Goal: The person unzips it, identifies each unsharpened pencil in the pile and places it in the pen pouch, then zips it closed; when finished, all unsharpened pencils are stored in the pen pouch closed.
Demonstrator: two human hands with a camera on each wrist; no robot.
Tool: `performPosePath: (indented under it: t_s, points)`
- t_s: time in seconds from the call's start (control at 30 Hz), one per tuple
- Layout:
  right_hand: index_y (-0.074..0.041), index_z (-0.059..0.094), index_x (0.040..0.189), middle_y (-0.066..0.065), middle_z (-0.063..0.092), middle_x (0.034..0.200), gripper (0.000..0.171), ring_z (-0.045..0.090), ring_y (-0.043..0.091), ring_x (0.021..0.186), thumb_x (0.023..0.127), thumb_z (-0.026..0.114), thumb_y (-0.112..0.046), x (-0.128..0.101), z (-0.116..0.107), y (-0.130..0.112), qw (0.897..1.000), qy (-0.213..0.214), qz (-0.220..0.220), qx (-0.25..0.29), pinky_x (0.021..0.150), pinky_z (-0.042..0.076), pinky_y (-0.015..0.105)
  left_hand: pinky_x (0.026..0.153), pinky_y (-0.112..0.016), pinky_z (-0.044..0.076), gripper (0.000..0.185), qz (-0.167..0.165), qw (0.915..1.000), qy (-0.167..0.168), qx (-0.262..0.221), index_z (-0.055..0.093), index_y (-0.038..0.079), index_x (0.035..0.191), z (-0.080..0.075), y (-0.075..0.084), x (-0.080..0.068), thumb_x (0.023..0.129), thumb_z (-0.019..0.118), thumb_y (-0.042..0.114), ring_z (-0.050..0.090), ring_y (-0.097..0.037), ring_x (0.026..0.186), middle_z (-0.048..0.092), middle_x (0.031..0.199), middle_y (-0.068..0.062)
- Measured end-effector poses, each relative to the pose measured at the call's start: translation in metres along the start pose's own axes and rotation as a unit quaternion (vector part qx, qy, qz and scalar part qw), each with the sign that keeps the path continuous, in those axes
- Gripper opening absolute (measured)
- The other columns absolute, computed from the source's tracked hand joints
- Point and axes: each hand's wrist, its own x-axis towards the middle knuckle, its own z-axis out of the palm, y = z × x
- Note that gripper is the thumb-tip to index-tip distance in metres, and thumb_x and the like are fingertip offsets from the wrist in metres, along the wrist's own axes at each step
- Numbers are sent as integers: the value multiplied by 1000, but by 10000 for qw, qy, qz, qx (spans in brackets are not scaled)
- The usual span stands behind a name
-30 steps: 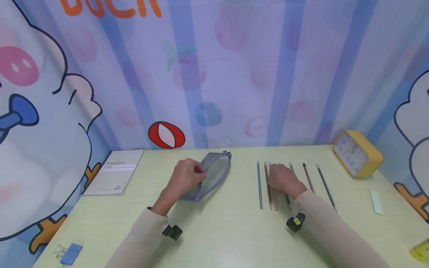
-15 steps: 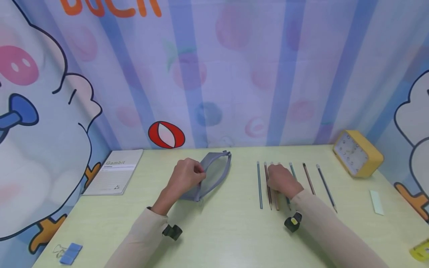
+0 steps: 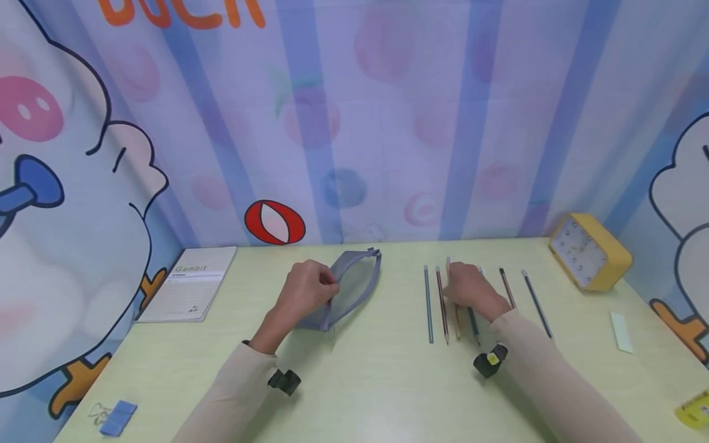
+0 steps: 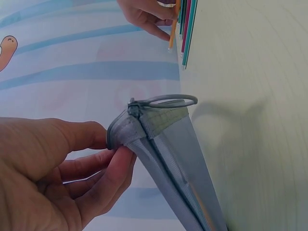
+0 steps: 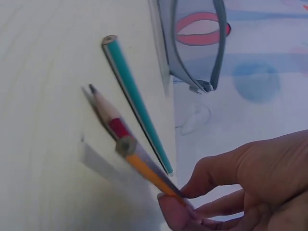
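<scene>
My left hand (image 3: 307,286) pinches the rim of a grey zippered pencil case (image 3: 354,301), whose mouth gapes toward the right. In the left wrist view, thumb and fingers grip the case (image 4: 166,154) close to the zip end. An orange pencil (image 5: 149,168) is pinched between the thumb and fingers of my right hand (image 3: 471,286). It slants up off the table in the right wrist view, passing over a red pencil (image 5: 108,110). Beside that lies a teal pencil (image 5: 132,91). Further pencils line up under and right of the hand, some partly hidden by it, including a dark blue one (image 3: 537,304).
A notebook (image 3: 191,286) lies at the back left, a blue binder clip (image 3: 117,418) at the front left. On the right are a yellow clock (image 3: 592,252), a pale green strip (image 3: 621,332) and a yellow object (image 3: 695,411) at the edge. A printed curtain stands behind.
My right hand has drawn slightly back toward the curtain, and the orange pencil has come up with it from the row. The left hand keeps its hold on the pencil case.
</scene>
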Motion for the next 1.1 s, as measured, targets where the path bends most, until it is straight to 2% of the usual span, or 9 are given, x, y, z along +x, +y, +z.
performPosePath:
  t_s: [0.1, 0.17, 0.33, 0.47, 0.63, 0.7, 0.77, 0.97, 1.1]
  points:
    - [17, 40, 139, 33, 63, 113, 53, 68, 22, 72, 95, 57, -7, 0, -5, 4, 9979, -90, 22, 644, 72, 58, 39, 59, -25, 52, 7, -8, 10000, 15, -2, 77, 5, 87, -1, 0, -1, 88, 72, 10, 65, -10, 59, 74, 76, -5]
    - [16, 27, 150, 34, 62, 121, 65, 71, 21, 76, 96, 55, -8, 1, -7, 7, 9929, -140, 100, 1179, 79, 60, 41, 59, -25, 52, 7, -25, 10000, 16, -14, 77, 5, 87, -1, 0, -1, 88, 73, 10, 65, -10, 59, 74, 76, -5]
    - [14, 24, 152, 32, 65, 116, 66, 71, 16, 77, 96, 51, -6, 2, -12, 11, 9715, -305, 4, 2352, 80, 61, 41, 58, -25, 52, 7, -1, 10000, 24, -12, 77, 6, 85, 0, -1, 0, 88, 73, 10, 65, -10, 58, 73, 74, -4]
    - [12, 23, 154, 34, 60, 126, 66, 70, 18, 90, 98, 52, -8, 3, -13, 10, 9496, -591, -176, 3073, 82, 60, 36, 58, -25, 51, 7, -24, 10000, 23, -43, 77, 6, 86, 0, -1, 0, 88, 72, 10, 65, -10, 58, 73, 74, -4]
    - [6, 28, 155, 18, 62, 114, 63, 65, 13, 92, 100, 55, -9, 4, -7, 4, 9165, -1004, -322, 3859, 83, 59, 29, 57, -24, 51, 7, 42, 10000, 59, -56, 78, 5, 85, 0, 0, 1, 87, 72, 9, 65, -10, 57, 74, 73, -4]
    - [3, 29, 155, 12, 60, 112, 63, 64, 11, 92, 100, 56, -9, 5, -3, 0, 9020, -1205, -338, 4132, 84, 58, 27, 56, -24, 50, 7, 101, 9999, 74, -46, 78, 5, 84, 0, -1, 0, 87, 72, 8, 64, -10, 56, 73, 72, -4]
    - [1, 31, 155, 12, 59, 116, 62, 63, 12, 95, 100, 57, -9, 5, 2, -6, 8887, -1396, -350, 4352, 86, 58, 28, 56, -24, 49, 8, 148, 9998, 87, -33, 77, 6, 83, 0, -1, 0, 87, 72, 8, 64, -9, 55, 73, 71, -4]
    - [-4, 35, 154, 27, 46, 146, 60, 60, 33, 123, 99, 58, -10, 3, 17, -33, 8713, -1828, -408, 4537, 94, 56, 34, 57, -24, 50, 8, 111, 9999, 79, -33, 77, 6, 83, 0, -1, 0, 88, 72, 9, 64, -9, 55, 73, 70, -4]
    - [-7, 36, 155, 27, 45, 148, 60, 57, 38, 128, 99, 57, -9, 3, 28, -53, 8602, -2103, -485, 4620, 94, 56, 34, 57, -24, 50, 7, 47, 10000, 63, -29, 77, 6, 84, 0, -1, 0, 88, 72, 10, 64, -9, 55, 73, 71, -3]
